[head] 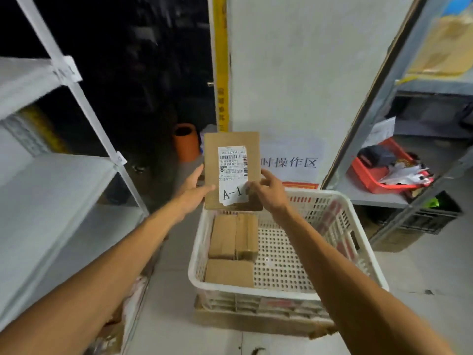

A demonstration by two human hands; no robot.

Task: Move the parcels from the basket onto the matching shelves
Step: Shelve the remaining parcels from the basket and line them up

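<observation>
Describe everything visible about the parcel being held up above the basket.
The parcel is flat, rectangular and made of brown cardboard. It is held upright with its front facing the camera, above the far end of the white basket. A white shipping label on its front carries barcodes, small print and a large "A-1" at the bottom; the label's lower edge looks slightly crumpled. The left hand grips the parcel's left edge, and the right hand grips its right edge, thumb on the label.

We held a flat cardboard parcel (231, 139) upright over the far rim of the white basket (281, 289). Our left hand (192, 193) gripped its left edge, and our right hand (268, 193) pinched its right edge beside the A-1 label (233, 172). More brown parcels (231, 237) lay in the basket's left side.
</observation>
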